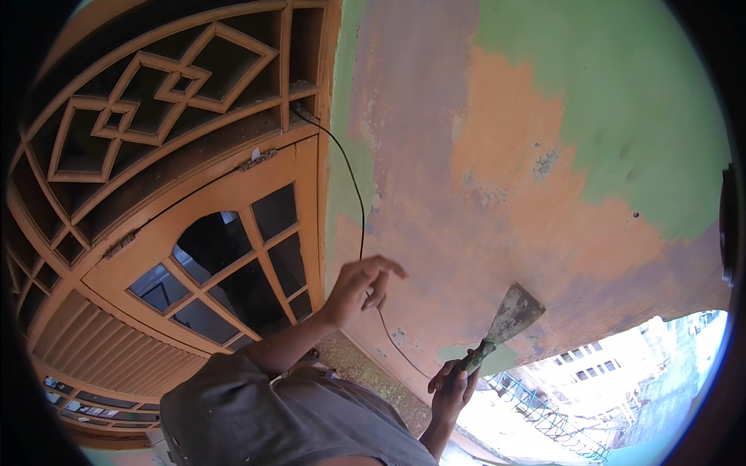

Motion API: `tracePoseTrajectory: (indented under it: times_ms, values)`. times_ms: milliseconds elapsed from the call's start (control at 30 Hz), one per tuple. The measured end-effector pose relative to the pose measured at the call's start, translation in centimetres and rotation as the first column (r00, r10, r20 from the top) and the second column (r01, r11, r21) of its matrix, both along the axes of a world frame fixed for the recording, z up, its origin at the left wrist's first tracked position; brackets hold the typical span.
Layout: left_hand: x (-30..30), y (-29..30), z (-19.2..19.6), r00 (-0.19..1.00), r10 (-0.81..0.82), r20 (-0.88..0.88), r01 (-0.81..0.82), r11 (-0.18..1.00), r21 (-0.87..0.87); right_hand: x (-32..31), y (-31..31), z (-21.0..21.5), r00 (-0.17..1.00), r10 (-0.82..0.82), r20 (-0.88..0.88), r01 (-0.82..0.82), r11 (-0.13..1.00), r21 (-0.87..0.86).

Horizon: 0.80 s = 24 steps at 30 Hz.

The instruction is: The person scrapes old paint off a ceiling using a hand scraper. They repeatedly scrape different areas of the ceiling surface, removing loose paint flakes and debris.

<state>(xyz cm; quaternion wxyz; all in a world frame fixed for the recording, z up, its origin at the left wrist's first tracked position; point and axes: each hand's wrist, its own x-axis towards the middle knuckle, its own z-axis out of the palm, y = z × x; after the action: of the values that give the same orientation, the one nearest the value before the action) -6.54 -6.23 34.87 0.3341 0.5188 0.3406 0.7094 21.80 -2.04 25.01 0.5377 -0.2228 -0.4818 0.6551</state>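
My right hand [452, 390] is closed around the dark handle of a putty knife [516, 314]. Its broad, stained metal blade points up and to the right, in front of the painted wall [420, 186]; whether it touches the wall, I cannot tell. Further left, my left hand [362, 289] is raised with its index finger stretched out to the right and the other fingers loosely bent. I make out nothing held in it. A thin black cable [354, 180] passes behind this hand and runs on down toward my right hand; contact with either hand is unclear.
At left stands an orange-brown wooden door [307, 186] with glass panes, under a latticed transom [167, 81] from which the cable comes. Wall paint is patchy green, orange and mauve, with chipped spots [545, 163]. Lower right, beyond the wall's edge, are a blue-green metal railing [536, 404] and bright buildings.
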Motion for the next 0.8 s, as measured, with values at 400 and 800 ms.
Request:
tracePoseTrajectory:
  times_ms: [400, 800]
  values:
    - [3.1, -3.7, -14.0, 0.836, -0.493, -0.239, 0.271, 0.751, -0.602, -7.2, 2.5, 3.4, 0.966, 0.173, 0.193, -0.218, 0.946, 0.24]
    - [-7.3, -4.9, -9.6, 0.971, -0.183, 0.156, 0.228, 0.908, -0.351, -19.3, 1.1, 8.9, 0.785, 0.161, 0.598, -0.441, 0.824, 0.357]
